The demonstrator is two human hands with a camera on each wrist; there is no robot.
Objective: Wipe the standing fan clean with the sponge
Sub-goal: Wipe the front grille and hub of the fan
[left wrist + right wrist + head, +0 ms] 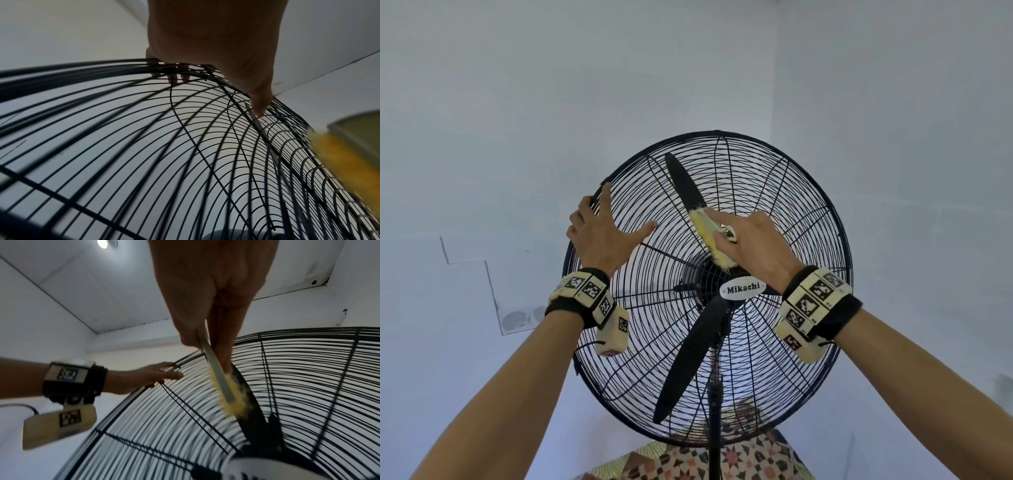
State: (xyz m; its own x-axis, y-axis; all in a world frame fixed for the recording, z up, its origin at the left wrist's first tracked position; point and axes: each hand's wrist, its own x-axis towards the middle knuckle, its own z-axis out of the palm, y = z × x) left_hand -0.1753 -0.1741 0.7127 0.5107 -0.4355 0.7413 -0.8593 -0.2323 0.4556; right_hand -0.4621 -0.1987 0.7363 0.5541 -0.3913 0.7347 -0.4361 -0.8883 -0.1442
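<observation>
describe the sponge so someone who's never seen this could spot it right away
Start at the big round black wire-grille standing fan against the pale wall, then go just above its white oval Mikachi badge. There the right hand pinches the thin yellow sponge with a pale green backing against the grille, over a black blade. It is the only brightly coloured thing on the fan.

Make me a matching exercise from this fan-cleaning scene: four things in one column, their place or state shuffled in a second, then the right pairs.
Things:
1. left hand
2. right hand
3. sponge
4. Mikachi badge

Places or states:
A. white oval at the centre of the fan grille
B. yellow, pressed on the grille over the upper blade
C. grips the grille's rim at upper left
D. holds the sponge

Pairs: 1-C, 2-D, 3-B, 4-A
</observation>
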